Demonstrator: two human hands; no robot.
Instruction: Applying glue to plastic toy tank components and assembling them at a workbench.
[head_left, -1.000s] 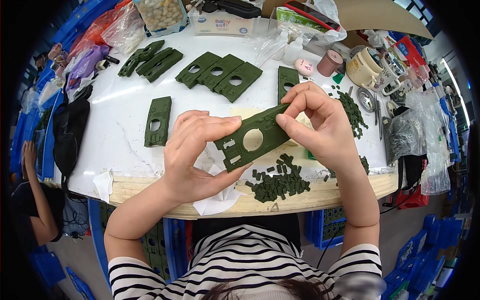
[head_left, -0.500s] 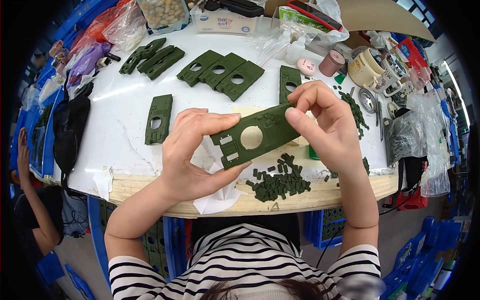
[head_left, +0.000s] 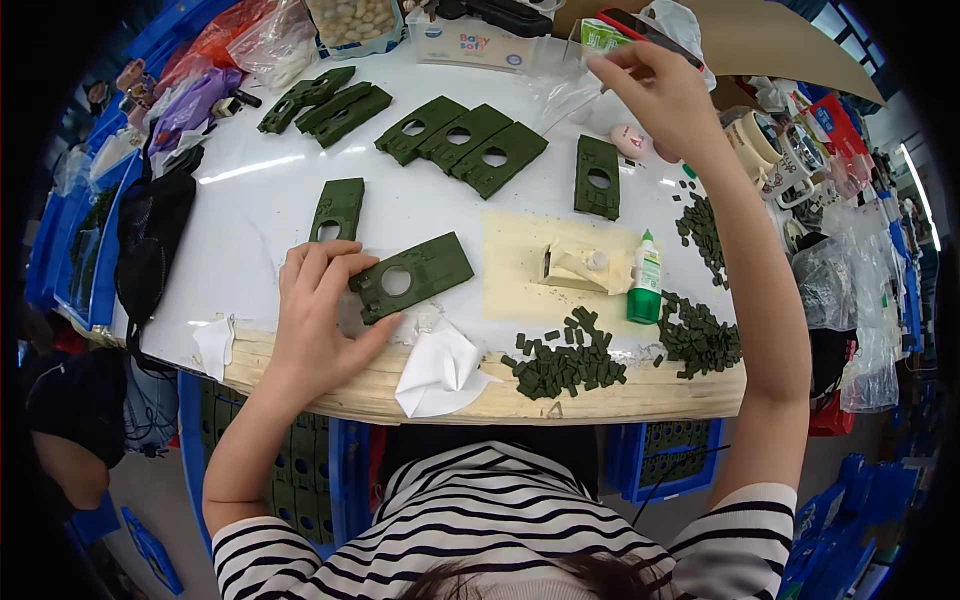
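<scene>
My left hand [head_left: 320, 315] grips one end of a dark green plastic model tank hull [head_left: 430, 272] with a round hole, low over the table. Another green hull [head_left: 337, 208] lies just behind it, partly covered by my fingers. Raised at the back right, my right hand [head_left: 655, 95] has its fingers stretched out and bent, close to a clear plastic bag and a box; I see nothing in it. A cream sheet [head_left: 505, 270] carries a small cream block [head_left: 570, 265] and a green-and-white glue bottle [head_left: 645, 280]. Small green pieces lie heaped [head_left: 568, 360] near the front edge.
Three overlapping hulls [head_left: 460, 140] and two more [head_left: 335, 105] lie farther back, one [head_left: 598, 178] stands apart at right. More small pieces [head_left: 700, 335] sit at right. White tissue [head_left: 440, 370] lies near the wooden edge [head_left: 520, 405]. Mugs [head_left: 755, 150] and bags crowd the right.
My right hand has let go of the hull and moved up and back to the right. My left hand has lowered the hull toward the table, to the left.
</scene>
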